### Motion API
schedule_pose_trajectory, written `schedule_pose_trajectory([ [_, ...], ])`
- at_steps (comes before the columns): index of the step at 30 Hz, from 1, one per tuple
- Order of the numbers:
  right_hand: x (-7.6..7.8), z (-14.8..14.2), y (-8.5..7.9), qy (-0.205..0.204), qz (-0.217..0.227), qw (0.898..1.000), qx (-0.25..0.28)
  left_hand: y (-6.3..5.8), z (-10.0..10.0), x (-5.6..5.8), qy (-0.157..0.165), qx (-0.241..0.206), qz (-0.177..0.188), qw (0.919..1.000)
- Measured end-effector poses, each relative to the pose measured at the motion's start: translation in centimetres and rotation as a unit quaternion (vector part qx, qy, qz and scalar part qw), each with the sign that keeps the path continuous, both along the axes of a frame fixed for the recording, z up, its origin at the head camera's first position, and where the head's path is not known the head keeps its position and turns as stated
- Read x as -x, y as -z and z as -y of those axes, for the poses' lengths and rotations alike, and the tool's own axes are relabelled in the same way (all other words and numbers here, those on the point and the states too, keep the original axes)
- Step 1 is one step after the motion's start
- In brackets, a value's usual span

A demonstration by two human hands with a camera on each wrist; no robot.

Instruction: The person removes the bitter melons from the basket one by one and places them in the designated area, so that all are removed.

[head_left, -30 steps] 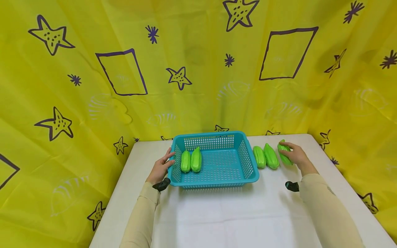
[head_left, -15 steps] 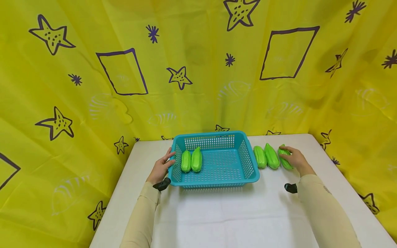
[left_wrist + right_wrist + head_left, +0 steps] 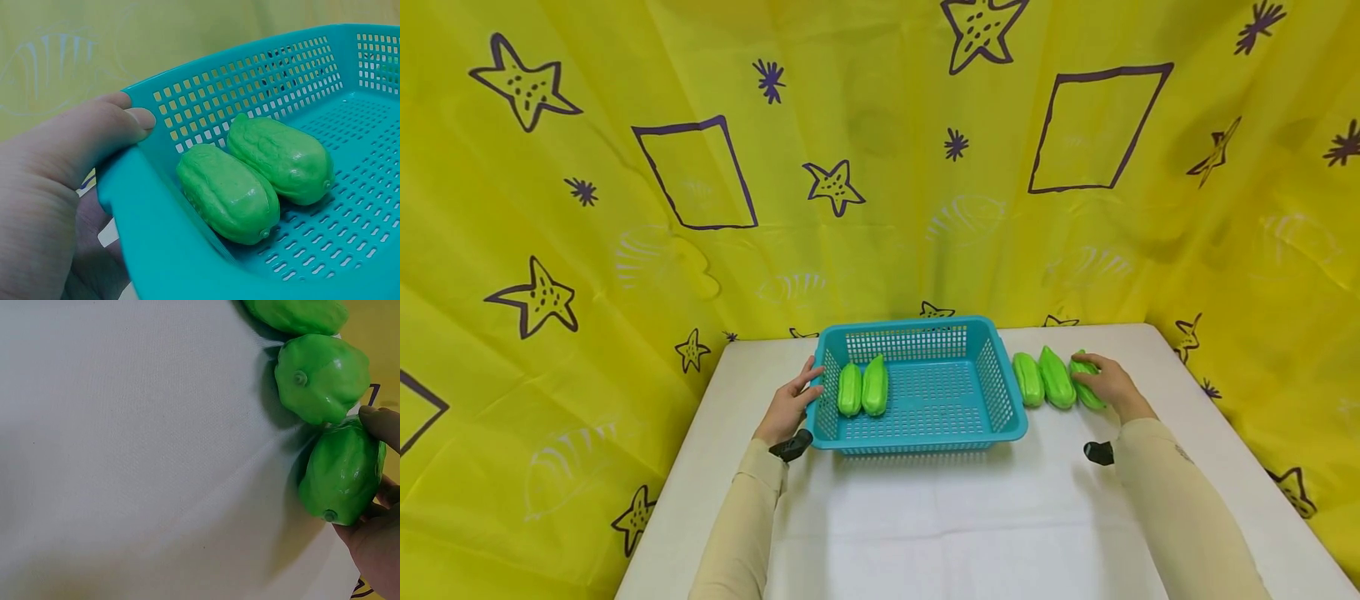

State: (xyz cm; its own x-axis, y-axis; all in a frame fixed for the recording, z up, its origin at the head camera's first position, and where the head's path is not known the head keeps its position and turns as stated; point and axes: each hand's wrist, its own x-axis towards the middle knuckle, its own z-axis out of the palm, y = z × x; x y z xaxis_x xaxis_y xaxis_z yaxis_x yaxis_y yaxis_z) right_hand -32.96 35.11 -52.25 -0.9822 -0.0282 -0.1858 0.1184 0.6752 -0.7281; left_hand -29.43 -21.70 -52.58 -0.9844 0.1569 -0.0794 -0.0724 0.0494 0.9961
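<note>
My left hand (image 3: 787, 410) grips the left rim of a teal plastic basket (image 3: 917, 447), thumb over the edge and fingers outside, as the left wrist view shows. Inside, against the left wall, two glossy green papayas (image 3: 228, 194) lie side by side. On the table right of the basket, three more green papayas form a row. My right hand (image 3: 1111, 387) holds the rightmost papaya (image 3: 344, 472) between thumb and fingers. Close beside it lies the middle papaya (image 3: 322, 378), its blunt end toward the right wrist camera. The third papaya (image 3: 1028, 380) is nearest the basket wall.
A white cloth covers the table (image 3: 925, 533). Behind and along both sides hangs a yellow curtain (image 3: 880, 250) printed with stars and shells. The basket's far side stands close to the back curtain.
My right hand has brought the rightmost papaya left and slightly toward me, up beside the middle one. The left hand and the basket have stayed in place.
</note>
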Motion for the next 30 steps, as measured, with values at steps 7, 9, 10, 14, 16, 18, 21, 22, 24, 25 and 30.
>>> schedule_pose_trajectory([
  [7,0.51,-0.05,0.59,0.007,0.014,1.000,0.002,-0.06,-0.05,-0.04,0.000,-0.004,0.003,1.0000],
  [9,0.59,-0.04,0.66,0.007,0.011,1.000,-0.001,-0.08,-0.05,-0.05,0.001,-0.002,0.005,1.0000],
  [10,0.59,-0.02,0.64,0.007,0.010,1.000,-0.003,-0.09,-0.03,-0.05,0.002,-0.003,0.004,1.0000],
  [14,0.73,0.02,0.64,0.009,0.011,1.000,0.004,-0.05,-0.03,0.06,0.005,-0.007,0.001,1.0000],
  [16,0.74,0.10,0.59,0.011,0.015,1.000,0.010,-0.02,-0.04,0.12,0.005,-0.007,-0.001,1.0000],
  [18,0.73,0.19,0.49,0.011,0.016,1.000,0.010,0.00,-0.03,0.17,0.003,-0.004,-0.002,1.0000],
  [21,0.70,0.32,0.32,0.012,0.015,1.000,0.009,0.03,-0.03,0.23,0.000,-0.003,-0.002,1.0000],
  [22,0.67,0.36,0.25,0.011,0.015,1.000,0.008,0.04,-0.04,0.23,-0.002,-0.002,-0.002,1.0000],
  [24,0.66,0.39,0.22,0.010,0.016,1.000,0.008,0.06,-0.04,0.23,-0.002,-0.002,-0.003,1.0000],
  [25,0.61,0.39,0.19,0.010,0.018,1.000,0.009,0.08,-0.04,0.23,-0.002,-0.002,-0.003,1.0000],
  [30,0.32,0.41,-0.13,0.011,0.018,1.000,0.021,0.19,0.01,0.27,-0.004,-0.008,0.002,1.0000],
])
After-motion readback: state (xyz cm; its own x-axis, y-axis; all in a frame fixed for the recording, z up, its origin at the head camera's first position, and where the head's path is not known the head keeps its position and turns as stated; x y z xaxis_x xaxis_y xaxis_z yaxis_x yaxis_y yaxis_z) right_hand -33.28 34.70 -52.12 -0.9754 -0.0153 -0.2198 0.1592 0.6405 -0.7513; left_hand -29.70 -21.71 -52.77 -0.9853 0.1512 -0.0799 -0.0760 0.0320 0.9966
